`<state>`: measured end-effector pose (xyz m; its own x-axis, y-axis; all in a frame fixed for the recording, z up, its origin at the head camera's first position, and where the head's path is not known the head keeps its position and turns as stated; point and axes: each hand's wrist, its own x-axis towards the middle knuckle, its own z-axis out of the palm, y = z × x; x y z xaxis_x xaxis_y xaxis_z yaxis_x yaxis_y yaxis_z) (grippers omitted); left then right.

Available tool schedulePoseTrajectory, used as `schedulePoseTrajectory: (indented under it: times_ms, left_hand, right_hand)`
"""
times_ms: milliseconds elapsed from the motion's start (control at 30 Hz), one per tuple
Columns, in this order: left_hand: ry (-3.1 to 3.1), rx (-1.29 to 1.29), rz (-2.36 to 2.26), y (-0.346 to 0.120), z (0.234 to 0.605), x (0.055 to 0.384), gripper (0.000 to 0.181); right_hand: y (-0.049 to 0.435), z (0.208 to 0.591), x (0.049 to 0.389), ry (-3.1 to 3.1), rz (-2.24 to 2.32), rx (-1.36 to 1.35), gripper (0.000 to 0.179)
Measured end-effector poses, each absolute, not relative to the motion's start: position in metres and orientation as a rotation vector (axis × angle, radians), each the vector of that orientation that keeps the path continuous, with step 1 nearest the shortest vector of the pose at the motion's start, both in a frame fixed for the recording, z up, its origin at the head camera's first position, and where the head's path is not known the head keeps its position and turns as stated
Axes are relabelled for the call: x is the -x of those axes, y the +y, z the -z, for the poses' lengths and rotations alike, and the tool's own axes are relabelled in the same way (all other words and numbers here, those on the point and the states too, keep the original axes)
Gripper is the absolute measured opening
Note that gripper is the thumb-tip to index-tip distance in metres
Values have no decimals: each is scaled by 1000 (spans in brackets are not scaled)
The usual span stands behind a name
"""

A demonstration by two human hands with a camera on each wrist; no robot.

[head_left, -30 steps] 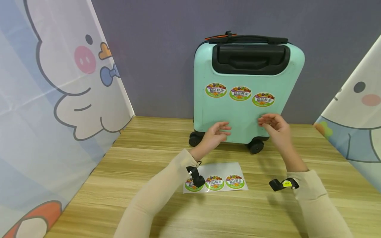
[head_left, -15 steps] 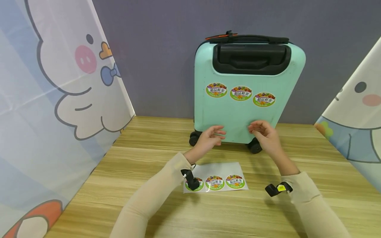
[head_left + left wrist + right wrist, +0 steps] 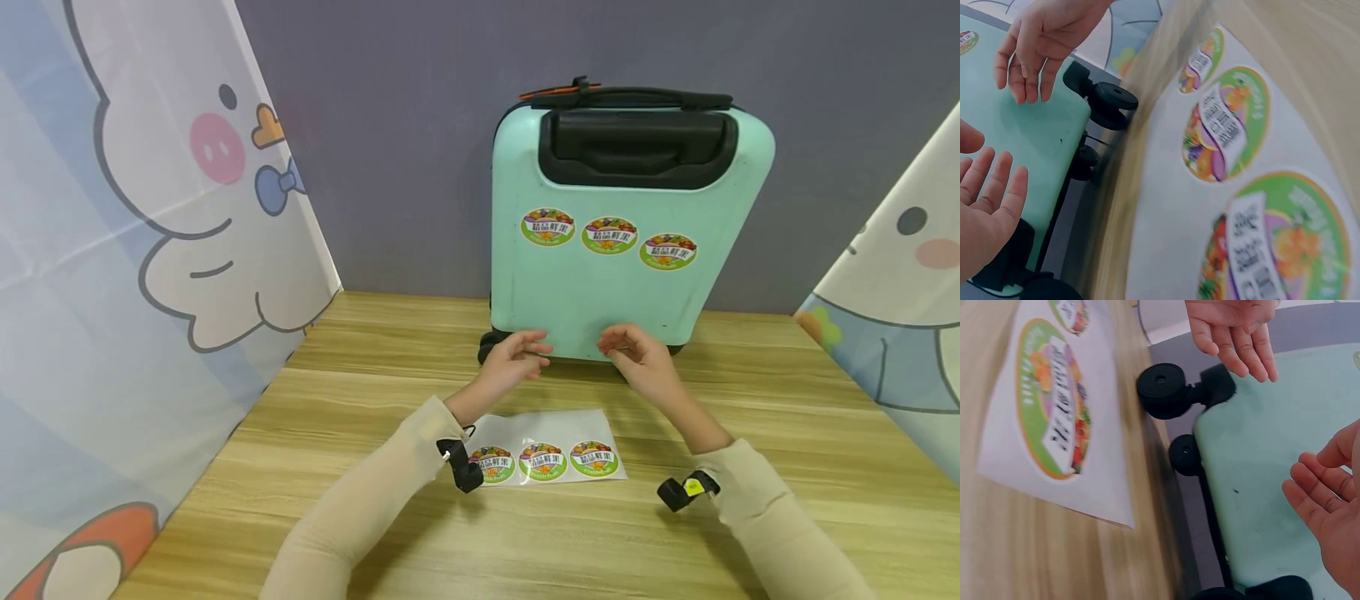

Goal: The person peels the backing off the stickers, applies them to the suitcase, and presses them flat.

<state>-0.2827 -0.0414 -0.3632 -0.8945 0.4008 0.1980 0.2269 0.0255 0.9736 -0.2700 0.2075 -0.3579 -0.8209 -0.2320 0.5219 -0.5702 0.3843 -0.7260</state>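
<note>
A mint-green suitcase (image 3: pixel 600 292) stands upright at the back of the table, with three oval fruit stickers (image 3: pixel 609 236) in a row across its face. In front of its lower left part is my left hand (image 3: pixel 507 367), fingers loosely bent and holding nothing. My right hand (image 3: pixel 645 363) hovers by the lower right of the case, relaxed, with nothing in it. Both wrist views show a gap between fingers and thumb on each hand. A white sticker sheet (image 3: pixel 547 423) lies on the table below the hands, bearing three more round fruit stickers (image 3: pixel 543 462).
The wooden table (image 3: pixel 570 542) reaches back to a grey wall (image 3: pixel 390 150) behind the suitcase. Cartoon-printed cloths (image 3: pixel 180 192) hang at both sides. Black wheels (image 3: pixel 1161 389) stick out at the bottom of the case.
Both hands have drawn down and toward the person, away from the suitcase's face, and the right hand has also moved left. The suitcase, its stickers and the sheet stay in place.
</note>
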Motion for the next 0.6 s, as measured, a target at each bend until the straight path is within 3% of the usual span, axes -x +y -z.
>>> schedulePoseTrajectory:
  times_ms: [600]
  left_hand:
    - [2194,-624,-1884,-79,385,264,41]
  right_hand:
    - [185,384,267,-2477,-1183,-1068,19]
